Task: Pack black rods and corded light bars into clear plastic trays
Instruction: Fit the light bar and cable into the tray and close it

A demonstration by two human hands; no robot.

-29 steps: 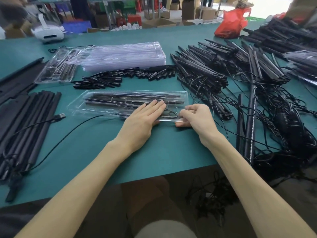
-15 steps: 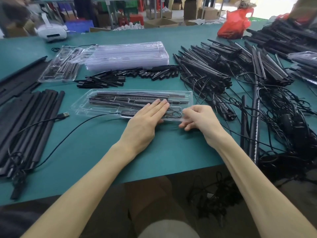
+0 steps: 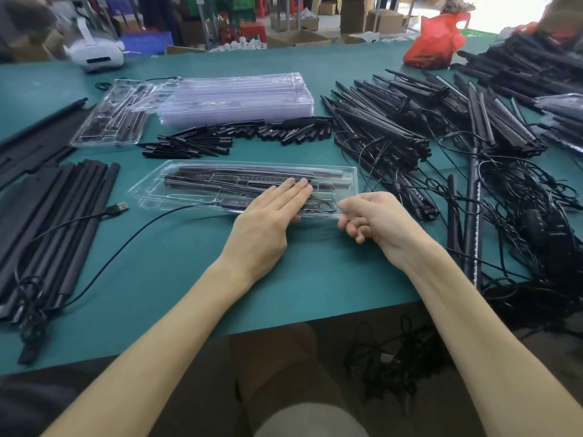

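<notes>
A clear plastic tray (image 3: 151,190) lies on the green table in front of me, holding black rods (image 3: 220,176) and a corded light bar with its controller. My left hand (image 3: 268,216) lies flat on the tray's near right part, fingers straight and pressing down. At the tray's right front corner, my right hand (image 3: 372,216) has its fingers curled and pinches the edge. A black cord with a USB plug (image 3: 118,208) trails out of the tray to the left.
A stack of empty clear trays (image 3: 233,99) and a filled tray (image 3: 110,121) sit at the back. Short black rods (image 3: 236,137) lie behind the tray. Light bars (image 3: 394,127) and tangled cords (image 3: 520,216) crowd the right; long black rods (image 3: 47,222) lie left.
My left hand stays flat on the tray. My right hand's fingers have curled further at the tray's right front corner.
</notes>
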